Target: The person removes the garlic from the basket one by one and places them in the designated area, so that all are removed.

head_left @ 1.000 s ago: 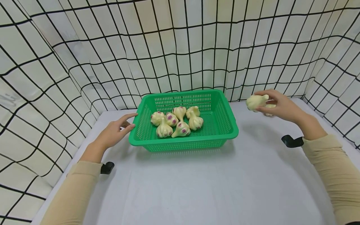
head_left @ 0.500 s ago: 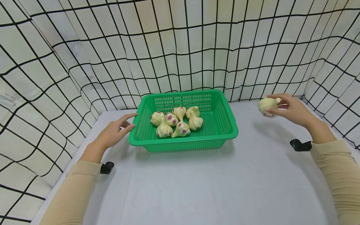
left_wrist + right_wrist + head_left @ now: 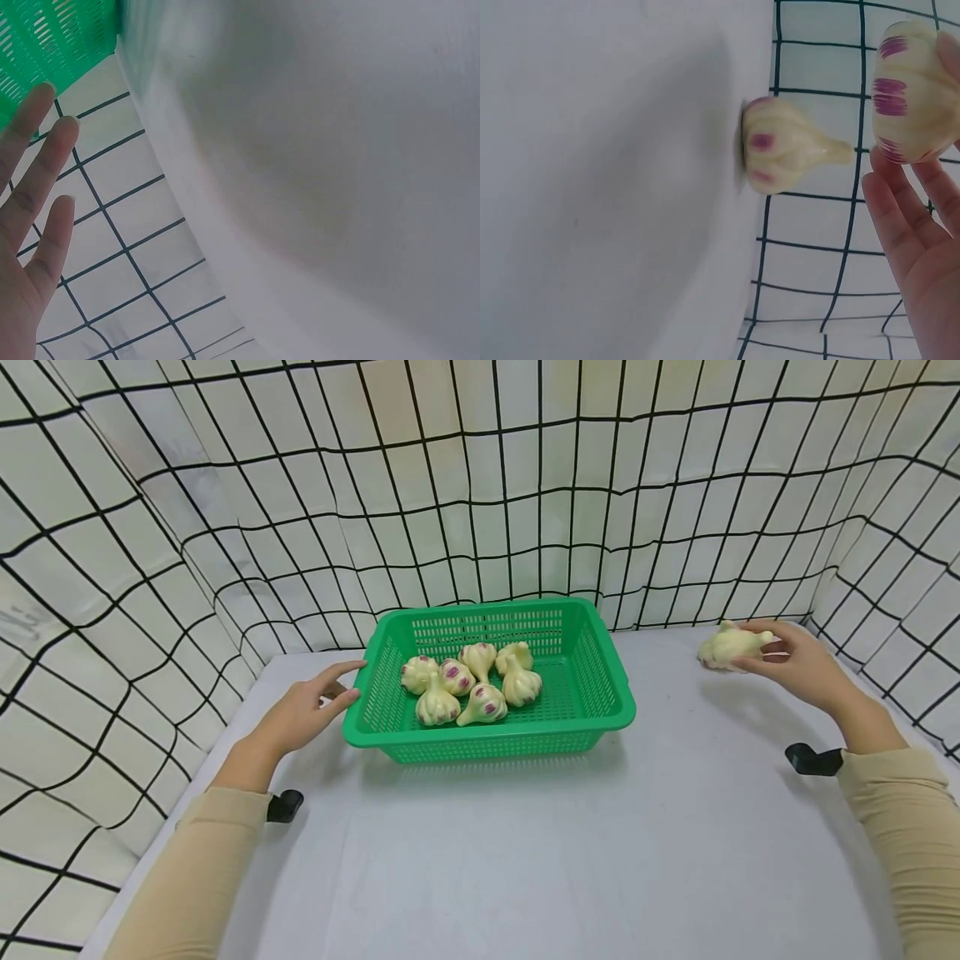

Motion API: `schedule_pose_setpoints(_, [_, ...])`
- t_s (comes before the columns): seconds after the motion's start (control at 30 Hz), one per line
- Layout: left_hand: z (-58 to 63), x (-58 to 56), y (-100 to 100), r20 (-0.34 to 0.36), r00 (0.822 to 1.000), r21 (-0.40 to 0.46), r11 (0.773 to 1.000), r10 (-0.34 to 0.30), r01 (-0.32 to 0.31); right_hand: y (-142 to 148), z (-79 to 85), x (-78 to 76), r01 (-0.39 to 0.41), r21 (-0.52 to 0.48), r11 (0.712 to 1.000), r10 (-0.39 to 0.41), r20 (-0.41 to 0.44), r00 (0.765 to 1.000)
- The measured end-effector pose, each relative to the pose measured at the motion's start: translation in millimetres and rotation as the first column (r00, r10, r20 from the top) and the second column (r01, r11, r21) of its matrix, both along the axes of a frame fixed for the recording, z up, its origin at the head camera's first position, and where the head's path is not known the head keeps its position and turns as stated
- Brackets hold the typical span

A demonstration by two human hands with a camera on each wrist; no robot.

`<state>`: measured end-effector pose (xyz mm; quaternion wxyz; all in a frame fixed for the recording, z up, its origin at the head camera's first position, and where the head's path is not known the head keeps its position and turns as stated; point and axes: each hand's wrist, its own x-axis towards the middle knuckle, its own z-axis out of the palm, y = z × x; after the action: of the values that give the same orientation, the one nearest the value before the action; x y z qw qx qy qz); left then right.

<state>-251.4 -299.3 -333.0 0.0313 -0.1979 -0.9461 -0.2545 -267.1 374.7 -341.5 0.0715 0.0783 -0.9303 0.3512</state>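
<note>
At the right of the head view, my right hand point(image 3: 798, 664) pinches a garlic bulb point(image 3: 744, 648) between thumb and fingers, above the table. In the right wrist view this held bulb point(image 3: 904, 97) shows purple streaks on its base. A second garlic bulb point(image 3: 780, 146) stands upright on the table just beyond, partly hidden by the held one in the head view. My left hand point(image 3: 303, 714) is at the left rim of a green plastic basket point(image 3: 487, 737), thumb and forefinger extended toward it. Several white and purple garlic bulbs point(image 3: 483, 703) lie in the basket's left and middle.
A black grid net point(image 3: 525, 510) over white sheeting encloses the back and sides. White cloth covers the table point(image 3: 480, 852). Black straps with small devices point(image 3: 813, 760) sit on both wrists.
My right hand has moved right and slightly toward me with the garlic bulb, to beside the standing bulb. The left hand and the basket have stayed in place.
</note>
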Motion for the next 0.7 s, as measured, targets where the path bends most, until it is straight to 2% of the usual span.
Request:
schedule_pose_setpoints(0.23, [0.6, 1.3, -0.3, 0.000, 1.000, -0.001, 1.000, 0.000, 0.000, 11.5, -2.7, 3.9, 0.068, -0.011, 0.998, -0.067, 0.046, 0.997])
schedule_pose_setpoints(0.47, [0.4, 0.7, -0.1, -0.001, 1.000, -0.002, 1.000, -0.001, 0.001, 19.8, -7.4, 7.0, 0.173, -0.115, 0.978, -0.169, 0.045, 0.985])
schedule_pose_setpoints(0.7, [-1.1, 0.5, 0.1, -0.005, 1.000, 0.001, 1.000, -0.002, 0.002, 28.4, -14.5, 2.9, 0.221, -0.124, 0.967, -0.219, 0.036, 0.975])
